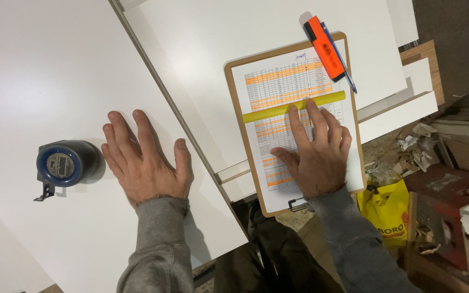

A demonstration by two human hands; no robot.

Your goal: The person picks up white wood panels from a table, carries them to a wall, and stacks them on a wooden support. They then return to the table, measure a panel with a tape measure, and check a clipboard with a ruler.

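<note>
**Hands laid flat on panel and clipboard**

Bag (pixel 385 209) of yellow plastic is seen at about four o'clock, below the bench edge; what is in it cannot be told. Crumpled paper scraps (pixel 416 146) and wood offcuts are scattered around it on the floor, beside a red stool (pixel 446 201).

White panels (pixel 39 70) are laid side by side as the work surface. A wooden clipboard (pixel 234 97) is set at one o'clock, carrying a printed sheet (pixel 278 81) with orange-marked rows. An orange highlighter (pixel 325 48) and a blue pen (pixel 343 62) are placed across its far corner. A blue tape measure (pixel 63 163) is stood at nine o'clock, just beside the left hand.

The left hand (pixel 145 163) is pressed palm-down on the panel — fingers spread wide, nothing held. The right hand (pixel 316 154) is rested on the sheet, fingers close together, their tips touching a yellow ruler (pixel 278 110) laid across the rows — pinned, not gripped. Both forearms are covered by grey sleeves.
</note>
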